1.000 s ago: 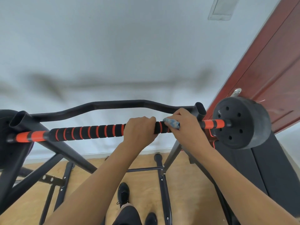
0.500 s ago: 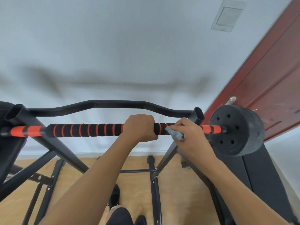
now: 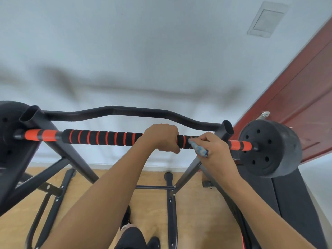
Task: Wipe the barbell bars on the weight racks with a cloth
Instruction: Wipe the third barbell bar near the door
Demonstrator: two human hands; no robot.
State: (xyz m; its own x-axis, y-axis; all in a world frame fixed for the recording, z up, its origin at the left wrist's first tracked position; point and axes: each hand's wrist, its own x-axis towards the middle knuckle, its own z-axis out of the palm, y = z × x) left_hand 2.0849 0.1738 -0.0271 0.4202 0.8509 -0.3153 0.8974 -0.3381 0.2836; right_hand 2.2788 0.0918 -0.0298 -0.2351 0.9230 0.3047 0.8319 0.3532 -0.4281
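Where the right hand (image 3: pixel 218 153) meets it, one black foam-sleeved barbell bar with orange rings (image 3: pixel 100 138) lies level across one black steel rack (image 3: pixel 53 137), passing under both hands. One blue-and-white patterned cloth (image 3: pixel 199 150) is pinched in the right hand's curled fingers and thumb, pressed to the bar just beside the left hand (image 3: pixel 161 138).

Left hand: knuckles up, fingers wrapped fully round the foam, forearm reaching up from below.

Right hand: back toward the camera, forearm rising from the lower right.

Black round weight plates, two: right plate (image 3: pixel 271 148) just beyond the right hand, left plate (image 3: pixel 7 130) well outward of the left hand.

Hands, two; cloths, one.
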